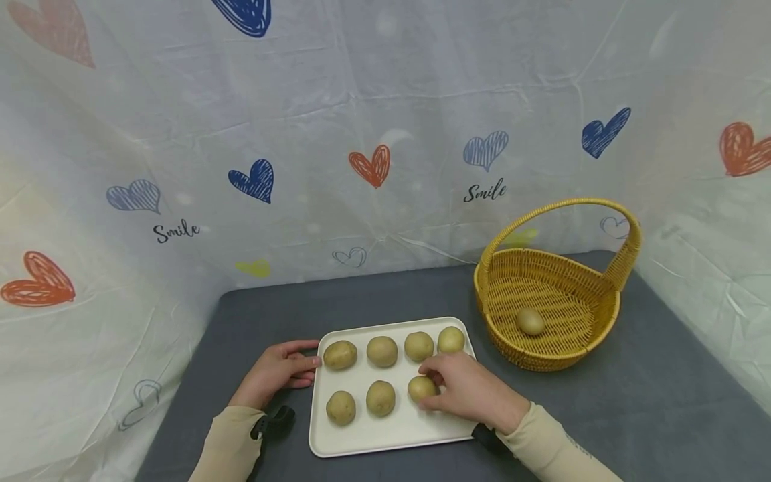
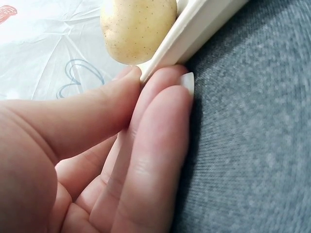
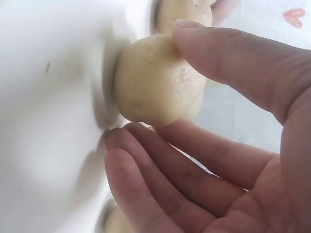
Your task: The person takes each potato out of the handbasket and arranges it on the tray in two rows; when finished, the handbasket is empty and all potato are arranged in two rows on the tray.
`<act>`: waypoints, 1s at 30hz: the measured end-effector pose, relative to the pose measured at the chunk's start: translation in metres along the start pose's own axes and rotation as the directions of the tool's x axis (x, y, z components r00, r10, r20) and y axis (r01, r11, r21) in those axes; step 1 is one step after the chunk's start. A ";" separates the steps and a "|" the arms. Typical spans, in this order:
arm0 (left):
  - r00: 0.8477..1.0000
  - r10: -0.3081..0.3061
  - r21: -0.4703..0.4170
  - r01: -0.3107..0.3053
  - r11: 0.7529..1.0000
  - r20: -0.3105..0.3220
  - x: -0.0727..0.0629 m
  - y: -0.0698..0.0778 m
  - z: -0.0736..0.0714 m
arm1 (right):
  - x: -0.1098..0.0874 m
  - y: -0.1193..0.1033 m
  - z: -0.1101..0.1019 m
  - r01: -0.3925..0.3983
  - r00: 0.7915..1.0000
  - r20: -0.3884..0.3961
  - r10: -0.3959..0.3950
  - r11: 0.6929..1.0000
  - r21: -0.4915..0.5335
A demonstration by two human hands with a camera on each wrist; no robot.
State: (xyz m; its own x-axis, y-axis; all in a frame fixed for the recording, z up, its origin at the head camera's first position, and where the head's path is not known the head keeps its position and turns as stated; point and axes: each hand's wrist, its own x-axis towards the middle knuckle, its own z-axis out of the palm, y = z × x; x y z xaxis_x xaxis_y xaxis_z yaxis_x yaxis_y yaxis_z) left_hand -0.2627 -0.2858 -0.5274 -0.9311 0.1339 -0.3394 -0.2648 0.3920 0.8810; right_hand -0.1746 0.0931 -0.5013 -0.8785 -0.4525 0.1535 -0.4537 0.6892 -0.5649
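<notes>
Several potatoes (image 1: 340, 355) lie in two rows on a cream rectangular tray (image 1: 409, 428). At the tray's left side, my left hand (image 1: 277, 371) pinches the rim between thumb and fingers; the left wrist view shows the thumb on top and fingertips under the edge. My right hand (image 1: 476, 391) holds the right-hand potato (image 3: 158, 82) of the near row, thumb on one side and fingers curled at the other. That potato sits close over the tray's surface. Beyond this hand, the far row's last potato (image 1: 451, 340) is partly covered by it.
Right of the tray stands a yellow woven basket (image 1: 557, 268) with a tall arched handle; a single potato (image 1: 531, 321) lies inside. A dark grey cloth (image 1: 271, 314) covers the table. A white curtain (image 1: 313, 221) printed with hearts hangs behind it and along the sides.
</notes>
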 end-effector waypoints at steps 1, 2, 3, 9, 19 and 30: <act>1.000 -0.002 -0.001 0.002 1.000 -0.002 0.001 0.000 0.000 | -0.001 0.000 -0.002 -0.006 1.000 -0.003 0.006 1.000 -0.002; 1.000 -0.004 -0.001 0.004 1.000 -0.001 0.001 0.001 0.000 | -0.002 -0.001 -0.005 -0.010 1.000 -0.005 0.010 1.000 0.001; 1.000 -0.007 -0.001 0.006 1.000 -0.004 0.002 0.001 -0.001 | -0.003 -0.002 -0.009 -0.017 1.000 -0.010 0.017 1.000 0.002; 1.000 -0.018 0.001 0.018 1.000 -0.019 0.004 0.000 0.000 | -0.021 0.005 -0.046 -0.068 0.994 -0.084 0.071 0.997 0.035; 0.999 -0.027 0.021 0.028 0.999 -0.034 0.003 -0.002 0.002 | -0.068 0.069 -0.119 -0.189 0.951 -0.265 0.159 0.978 -0.092; 1.000 -0.025 0.013 0.025 1.000 -0.016 0.005 -0.006 0.002 | -0.066 0.122 -0.135 -0.261 0.959 -0.147 0.242 0.956 -0.132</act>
State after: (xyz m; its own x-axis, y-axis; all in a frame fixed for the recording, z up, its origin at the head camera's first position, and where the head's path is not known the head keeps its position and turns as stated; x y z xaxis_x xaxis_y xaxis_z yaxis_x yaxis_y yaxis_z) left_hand -0.2657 -0.2858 -0.5350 -0.9280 0.1091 -0.3562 -0.2852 0.4071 0.8677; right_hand -0.1920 0.2837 -0.4708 -0.9742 -0.1841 0.1303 -0.2242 0.8518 -0.4734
